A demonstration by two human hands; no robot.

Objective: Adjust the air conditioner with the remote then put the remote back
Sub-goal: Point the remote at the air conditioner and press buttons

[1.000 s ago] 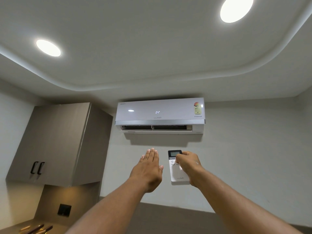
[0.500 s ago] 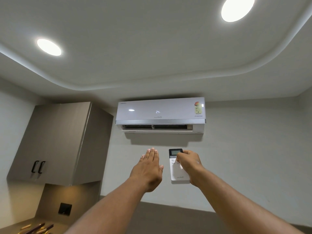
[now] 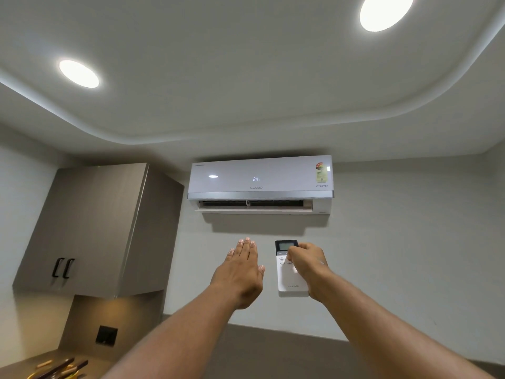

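**A:** In the head view, how far along is the task?

**B:** Mid-adjustment, I judge. The air conditioner [image 3: 261, 184] on the wall is on; its display reads 24 and the flap is open. The remote [image 3: 287, 266] is raised just below the unit, screen end toward it. Putting it back is left to do.

**A:** And the hands?

**B:** The right hand [image 3: 307, 265] grasps the remote below the unit, thumb curled onto the upper buttons. The left hand [image 3: 243, 269] is released, flat, fingers together, palm away, beside the remote, below the unit, touching nothing.
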